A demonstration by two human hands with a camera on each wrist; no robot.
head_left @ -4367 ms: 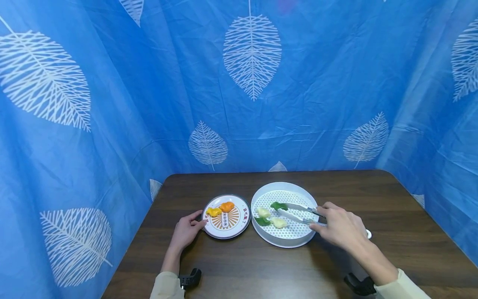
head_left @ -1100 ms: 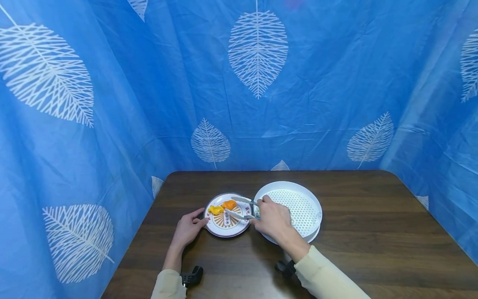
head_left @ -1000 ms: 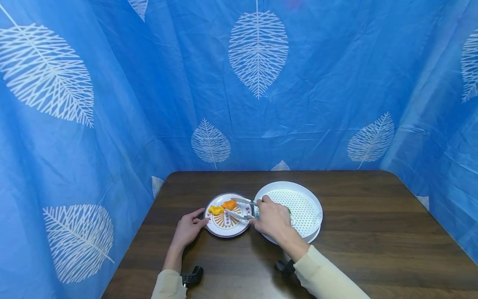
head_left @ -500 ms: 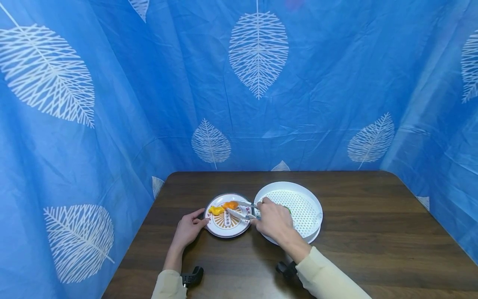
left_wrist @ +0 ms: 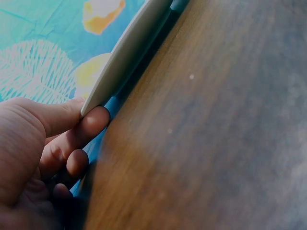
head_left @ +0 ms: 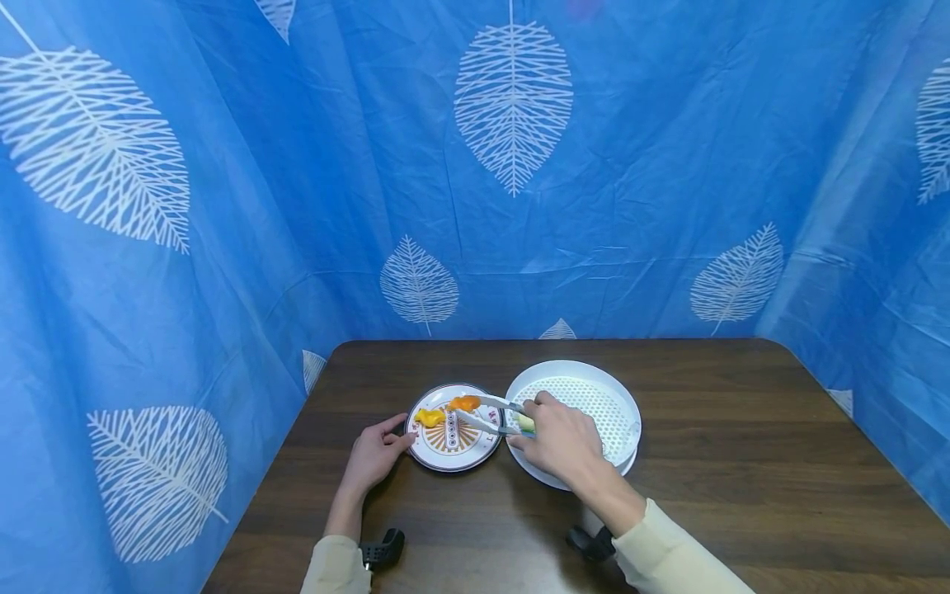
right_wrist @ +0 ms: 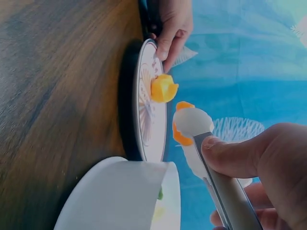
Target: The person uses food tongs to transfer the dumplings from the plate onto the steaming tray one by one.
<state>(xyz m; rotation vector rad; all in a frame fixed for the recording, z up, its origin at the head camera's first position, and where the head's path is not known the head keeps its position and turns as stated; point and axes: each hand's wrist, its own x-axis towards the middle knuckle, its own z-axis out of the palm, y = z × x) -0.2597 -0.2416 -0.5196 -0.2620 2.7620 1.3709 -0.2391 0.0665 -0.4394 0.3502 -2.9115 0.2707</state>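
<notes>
Far L & across the back: blue fabric curtain w/ white leaf print (head_left: 638,165). In front, person's L hand (head_left: 371,458): fingers narrow, pinching rim of glossy round white plate w/ dark edge line (head_left: 475,455), thumb on top, fingertip under. Plate sits on dark brown wood-grain worktop (head_left: 742,429). Writing on plate: red characters nr rim, too small to read; ctr has tan sunburst + upright panel of tiny marks, also illegible.

Plate's L part: lumpy yellow piece (head_left: 430,417), glossy, folded, w/ small peaks. To its R, over plate: lumpy orange piece (head_left: 464,403), smooth, bright, btwn tips of silver metal tongs w/ whitish ends (head_left: 505,404). R wrist view shows gap btwn it & plate; one tip hides its middle. L wrist view: both colours washed out, blurry, partly cut off by rim.

Next R: R hand (head_left: 562,437), fingers closed round tongs, thumb along one arm. Behind/beneath it: round white high-walled tray w/ perforated base (head_left: 604,404), right by plate; can't tell if touching. Pale piece (head_left: 525,423) & green bit (right_wrist: 160,193) peek out inside; rest hidden by hand/wall.
</notes>
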